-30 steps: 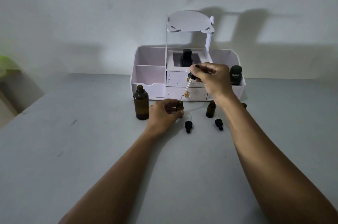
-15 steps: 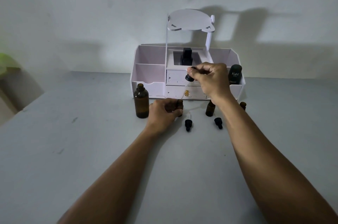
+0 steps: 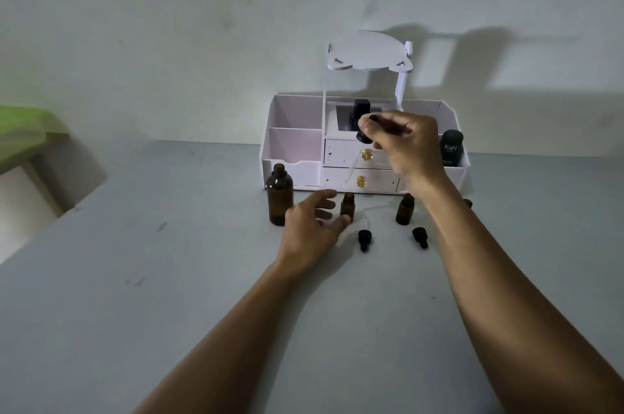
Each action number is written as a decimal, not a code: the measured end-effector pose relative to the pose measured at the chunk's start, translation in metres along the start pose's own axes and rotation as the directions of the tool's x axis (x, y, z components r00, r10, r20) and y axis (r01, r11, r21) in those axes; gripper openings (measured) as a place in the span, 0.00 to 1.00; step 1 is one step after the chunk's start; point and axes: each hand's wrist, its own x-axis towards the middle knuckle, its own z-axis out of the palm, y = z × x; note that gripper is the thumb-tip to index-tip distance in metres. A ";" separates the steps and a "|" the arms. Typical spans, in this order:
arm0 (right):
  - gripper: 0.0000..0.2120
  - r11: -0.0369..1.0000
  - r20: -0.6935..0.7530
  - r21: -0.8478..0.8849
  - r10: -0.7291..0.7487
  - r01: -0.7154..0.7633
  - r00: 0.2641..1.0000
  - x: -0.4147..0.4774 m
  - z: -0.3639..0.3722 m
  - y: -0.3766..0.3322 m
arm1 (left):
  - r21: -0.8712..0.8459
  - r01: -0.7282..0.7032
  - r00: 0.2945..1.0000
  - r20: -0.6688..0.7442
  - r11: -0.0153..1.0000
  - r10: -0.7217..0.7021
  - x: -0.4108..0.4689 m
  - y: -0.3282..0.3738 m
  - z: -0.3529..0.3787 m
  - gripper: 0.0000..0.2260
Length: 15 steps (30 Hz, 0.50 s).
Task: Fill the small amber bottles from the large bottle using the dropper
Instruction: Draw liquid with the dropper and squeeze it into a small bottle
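head view first: we hold the dropper up in our right hand, fingers pinched closed on its black bulb and collar, the clear glass tube slanting down and to the left in front of the white organizer that stands along the far edge of the desk. our left hand lies on the desk with its fingers spread and gripping nothing, just beside a small amber bottle that stands open and upright. the large bottle stands uncapped at that hand's other side, nearer the left edge. a second small amber bottle stands to the right, and two loose dropper caps lie nearer us.

we judge the tube thin, brittle and slick, so the rubber bulb and collar are the place to hold, squeezing lightly. the small bottles look light and tippy; steady one low around its body. the large bottle seems heavier and steadier, gripped at its waist.
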 end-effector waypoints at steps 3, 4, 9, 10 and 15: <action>0.02 0.989 -0.027 0.148 -0.020 0.024 0.999 0.000 0.009 -0.019 | 0.015 -0.087 0.991 -0.101 0.996 0.088 -0.012 0.002 -0.017 0.18; 0.03 0.981 -0.033 0.192 -0.022 0.028 0.999 0.000 0.015 -0.025 | 0.003 -0.124 0.978 -0.168 0.992 0.122 -0.015 0.004 -0.025 0.16; 0.02 0.935 -0.077 0.355 0.014 0.014 0.997 0.005 0.042 -0.038 | -0.060 -0.236 0.840 -0.515 0.970 0.173 -0.014 0.008 -0.063 0.10; 0.01 0.929 -0.082 0.371 0.020 0.012 0.996 0.005 0.046 -0.038 | -0.087 -0.211 0.843 -0.520 0.974 0.136 -0.010 0.004 -0.069 0.12; 0.02 0.927 -0.058 0.374 0.042 -0.017 0.997 0.002 0.059 -0.027 | -0.241 -0.018 0.967 -0.252 0.970 -0.045 0.007 -0.032 -0.081 0.27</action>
